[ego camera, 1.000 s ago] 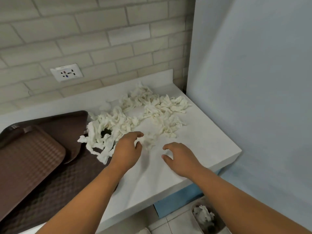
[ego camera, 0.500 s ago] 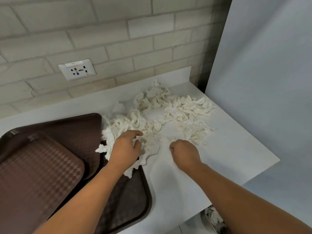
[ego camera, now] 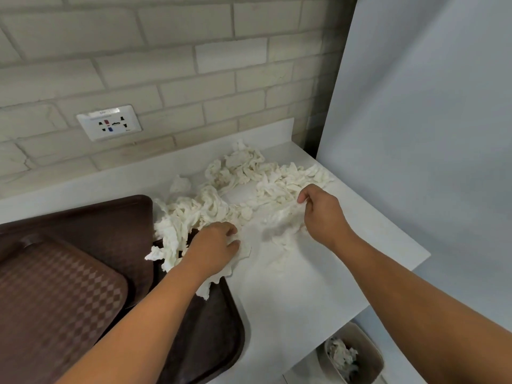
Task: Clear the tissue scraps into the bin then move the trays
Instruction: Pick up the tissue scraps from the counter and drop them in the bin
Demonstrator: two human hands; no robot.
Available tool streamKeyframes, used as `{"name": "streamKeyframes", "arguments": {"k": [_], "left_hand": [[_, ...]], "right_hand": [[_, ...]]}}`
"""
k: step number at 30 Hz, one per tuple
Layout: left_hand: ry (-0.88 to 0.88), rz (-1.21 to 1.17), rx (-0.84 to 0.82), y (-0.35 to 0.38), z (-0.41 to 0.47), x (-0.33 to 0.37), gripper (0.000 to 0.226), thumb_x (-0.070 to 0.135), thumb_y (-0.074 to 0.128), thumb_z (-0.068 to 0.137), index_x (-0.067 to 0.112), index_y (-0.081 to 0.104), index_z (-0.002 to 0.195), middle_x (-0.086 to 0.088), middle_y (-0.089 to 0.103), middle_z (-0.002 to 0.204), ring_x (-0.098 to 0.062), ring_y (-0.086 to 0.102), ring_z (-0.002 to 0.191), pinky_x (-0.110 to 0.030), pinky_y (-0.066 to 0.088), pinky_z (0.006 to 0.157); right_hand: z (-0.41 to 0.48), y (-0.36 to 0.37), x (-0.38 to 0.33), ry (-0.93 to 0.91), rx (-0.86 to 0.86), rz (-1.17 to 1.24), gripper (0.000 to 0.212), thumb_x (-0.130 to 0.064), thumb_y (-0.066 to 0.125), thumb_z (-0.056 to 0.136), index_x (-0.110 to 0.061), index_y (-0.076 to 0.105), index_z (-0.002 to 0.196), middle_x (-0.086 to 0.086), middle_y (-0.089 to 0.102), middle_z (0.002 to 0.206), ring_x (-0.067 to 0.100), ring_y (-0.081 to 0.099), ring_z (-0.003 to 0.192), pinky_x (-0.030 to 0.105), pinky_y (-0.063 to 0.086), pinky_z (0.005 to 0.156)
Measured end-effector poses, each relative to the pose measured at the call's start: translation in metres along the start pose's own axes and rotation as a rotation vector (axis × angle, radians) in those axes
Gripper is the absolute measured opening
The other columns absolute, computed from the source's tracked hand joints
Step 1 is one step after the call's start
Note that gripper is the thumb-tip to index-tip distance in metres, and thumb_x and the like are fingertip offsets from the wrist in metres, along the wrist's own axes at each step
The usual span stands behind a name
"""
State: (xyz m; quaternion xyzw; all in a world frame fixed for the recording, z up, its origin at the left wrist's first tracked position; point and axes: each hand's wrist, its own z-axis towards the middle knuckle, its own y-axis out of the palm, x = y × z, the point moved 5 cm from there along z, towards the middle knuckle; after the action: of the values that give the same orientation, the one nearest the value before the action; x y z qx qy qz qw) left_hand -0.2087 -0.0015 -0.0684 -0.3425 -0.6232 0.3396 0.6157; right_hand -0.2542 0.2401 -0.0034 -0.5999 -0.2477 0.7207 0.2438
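White tissue scraps [ego camera: 243, 176] lie in a loose heap across the back of the white counter [ego camera: 291, 286] and spill over the edge of the brown trays [ego camera: 83, 223]. My left hand [ego camera: 213, 246] lies on the scraps at the tray's right edge, its fingers curled over a bunch of them. My right hand [ego camera: 321, 214] is lifted a little over the heap's right side and pinches a clump of scraps that hangs below it. A beige bin [ego camera: 360, 353] stands on the floor below the counter's front right corner, with tissue inside.
Three brown trays overlap at the left; the top one [ego camera: 50, 295] has a checkered surface. A wall socket [ego camera: 109, 126] sits in the brick wall behind. A pale blue panel [ego camera: 429, 134] closes off the right side. The counter ends at the right above the bin.
My right hand has moved right and back and lifted a clump of scraps. My left hand has stayed on the scraps at the tray's edge. The view has shifted closer.
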Motion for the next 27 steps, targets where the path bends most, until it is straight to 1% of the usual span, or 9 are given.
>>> {"name": "streamKeyframes", "arguments": {"k": [4,7,9,11,13,17,20,23,27], "left_hand": [[-0.022,0.248,-0.198,0.028,-0.003,0.001,0.053,0.041,0.070,0.084,0.021,0.051,0.130,0.001,0.056,0.119,-0.019,0.056,0.106,-0.028,0.046,0.087],[-0.001,0.350,-0.205,0.041,-0.005,0.003,0.041,0.024,0.062,0.090,0.021,0.053,0.130,0.000,0.059,0.115,-0.019,0.060,0.100,-0.029,0.051,0.086],[0.011,0.334,-0.162,0.040,-0.005,0.006,0.031,0.017,0.053,0.095,0.021,0.059,0.125,-0.003,0.064,0.114,-0.019,0.062,0.099,-0.026,0.049,0.083],[0.028,0.241,-0.068,0.030,-0.002,0.011,0.025,0.017,0.050,0.097,0.018,0.066,0.117,-0.005,0.069,0.107,-0.021,0.064,0.095,-0.027,0.048,0.079],[0.036,0.096,0.039,0.013,0.001,0.020,0.023,0.019,0.048,0.100,0.013,0.069,0.108,-0.005,0.070,0.096,-0.021,0.064,0.086,-0.029,0.045,0.072],[0.005,-0.087,0.138,-0.026,0.007,0.051,0.042,0.041,0.035,0.104,0.011,0.057,0.087,-0.002,0.060,0.079,-0.020,0.054,0.073,-0.029,0.035,0.060],[-0.010,-0.352,0.194,-0.049,0.007,0.080,0.046,0.054,0.043,0.099,0.018,0.043,0.070,0.004,0.047,0.064,-0.016,0.047,0.061,-0.031,0.038,0.060],[-0.008,-0.645,0.178,-0.056,0.004,0.117,0.036,0.052,0.051,0.097,0.023,0.050,0.075,0.008,0.055,0.075,-0.015,0.055,0.070,-0.030,0.048,0.070],[0.027,-1.014,0.054,-0.039,-0.006,0.175,0.018,0.028,0.052,0.102,0.011,0.056,0.100,-0.008,0.063,0.100,-0.025,0.067,0.088,-0.040,0.059,0.076]], "right_hand": [[-0.011,-0.006,0.009,0.086,-0.053,0.105,0.024,-0.005,0.034,0.095,-0.017,0.055,0.096,0.000,0.053,0.073,0.012,0.045,0.056,0.023,0.036,0.053],[-0.019,-0.005,0.018,0.132,-0.106,0.109,0.008,-0.020,0.050,0.095,-0.021,0.052,0.103,-0.005,0.054,0.083,0.011,0.049,0.068,0.022,0.036,0.060],[-0.024,-0.005,0.026,0.100,-0.144,0.003,0.020,-0.026,0.060,0.092,-0.024,0.049,0.108,-0.007,0.054,0.103,0.012,0.050,0.086,0.022,0.038,0.074],[-0.030,-0.007,0.033,0.071,-0.176,-0.043,0.020,-0.023,0.062,0.092,-0.024,0.051,0.108,-0.006,0.054,0.113,0.011,0.049,0.097,0.022,0.036,0.083],[-0.034,-0.013,0.037,0.061,-0.180,-0.050,0.006,-0.020,0.059,0.094,-0.022,0.057,0.099,-0.006,0.060,0.109,0.012,0.054,0.097,0.021,0.037,0.082],[-0.042,-0.031,0.050,0.117,-0.173,-0.037,0.018,-0.015,0.048,0.099,-0.018,0.062,0.089,-0.011,0.058,0.083,0.005,0.051,0.069,0.015,0.034,0.060],[-0.053,-0.053,0.058,0.126,-0.135,-0.003,0.024,-0.026,0.039,0.104,-0.017,0.052,0.086,-0.007,0.052,0.076,0.011,0.050,0.069,0.019,0.034,0.058],[-0.068,-0.081,0.070,0.166,-0.094,0.077,0.035,-0.044,0.034,0.103,-0.019,0.040,0.079,-0.003,0.050,0.075,0.017,0.050,0.070,0.029,0.044,0.064],[-0.092,-0.124,0.090,0.224,-0.068,0.121,0.037,-0.056,0.055,0.091,-0.023,0.039,0.086,0.004,0.063,0.089,0.019,0.053,0.071,0.031,0.043,0.064]]}}
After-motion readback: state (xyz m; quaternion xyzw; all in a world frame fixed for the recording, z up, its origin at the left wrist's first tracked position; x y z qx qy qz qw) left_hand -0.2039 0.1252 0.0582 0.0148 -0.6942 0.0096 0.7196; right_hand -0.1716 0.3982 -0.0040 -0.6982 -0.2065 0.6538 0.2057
